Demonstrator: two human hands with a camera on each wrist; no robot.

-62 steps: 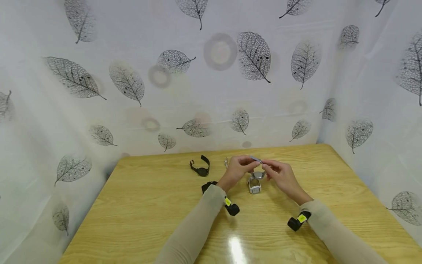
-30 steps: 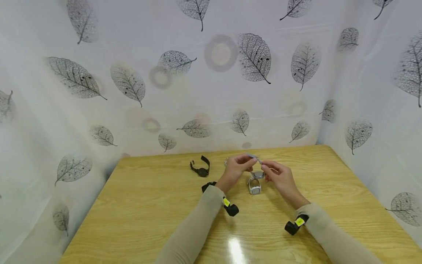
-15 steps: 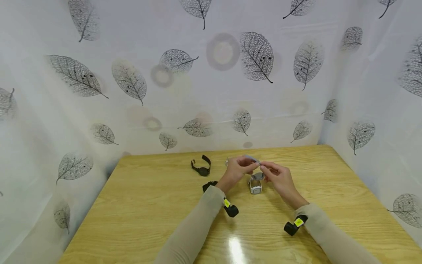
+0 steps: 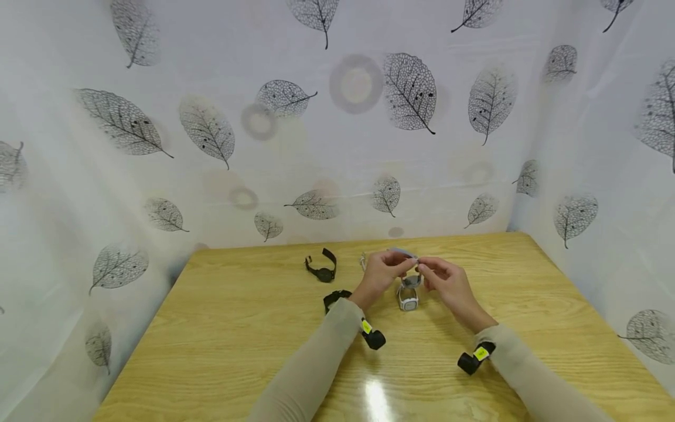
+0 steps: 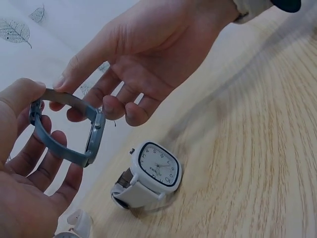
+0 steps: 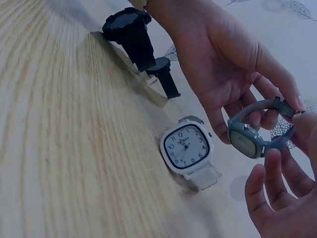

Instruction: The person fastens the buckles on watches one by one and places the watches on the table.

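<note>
A grey-blue wristwatch (image 5: 93,141) is held up over the table, its strap bent into a loop. My left hand (image 4: 381,271) pinches the strap between thumb and fingers near the buckle. My right hand (image 4: 449,281) pinches the same part of the strap from the other side, thumb facing thumb. In the right wrist view the watch's rounded rectangular case (image 6: 245,144) hangs below the fingers, and the buckle is partly covered by fingertips. Just under the hands, a white wristwatch (image 6: 187,146) with a squarish dial stands on its closed strap.
A black watch (image 4: 325,274) with its strap unfastened lies at the back left. A chunkier black watch (image 4: 334,298) sits partly behind my left wrist. Another white watch (image 4: 362,261) is mostly hidden behind my left hand. The wooden table (image 4: 237,334) ends at a leaf-print curtain.
Both hands stay around the strap with only small shifts. The strap ends, angled apart a second ago, now lie closer together. My left wrist has shifted slightly, showing more of the chunky black watch.
</note>
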